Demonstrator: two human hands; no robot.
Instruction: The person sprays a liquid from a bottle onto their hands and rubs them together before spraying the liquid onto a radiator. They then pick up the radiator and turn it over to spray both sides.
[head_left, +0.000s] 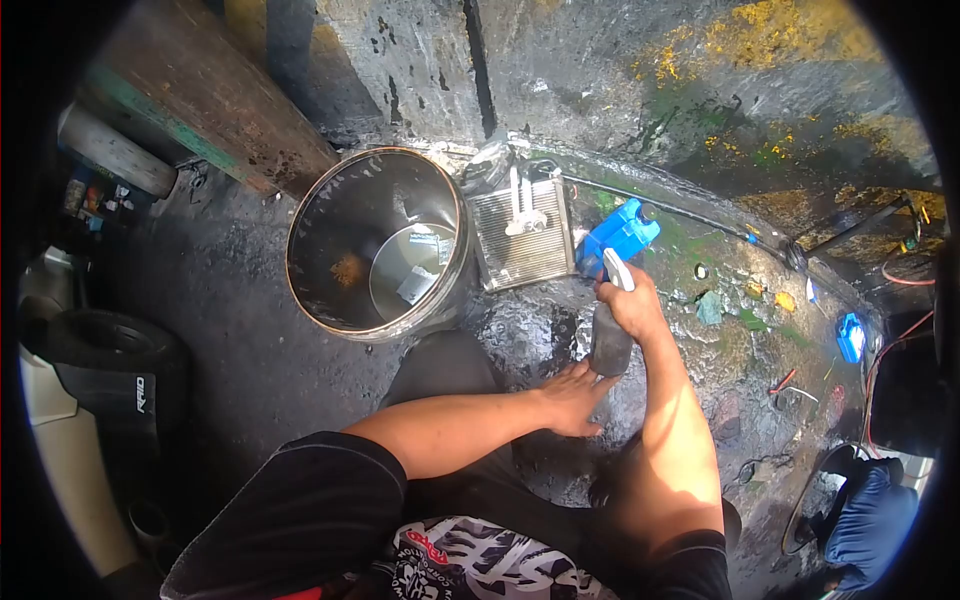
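Note:
My right hand [634, 304] is closed around the neck of a spray bottle [610, 345] with a dark body and a white trigger head. The bottle stands roughly upright over the wet ground. Right at its base is my left hand [574, 400], held low with the fingers stretched out. Beyond the bottle, a finned evaporator core [497, 245] with pale pipes leans near the wall. A blue plastic container [624, 232] lies beside the core, just past my right hand.
To the left stands a large open metal drum [295, 270] with cloudy liquid and scraps inside. A thick post [220, 110] rises behind it. Far left is a dark tyre [110, 345]. Small debris and a hose [680, 215] lie along the wall, with dark blue cloth [872, 520] at lower right.

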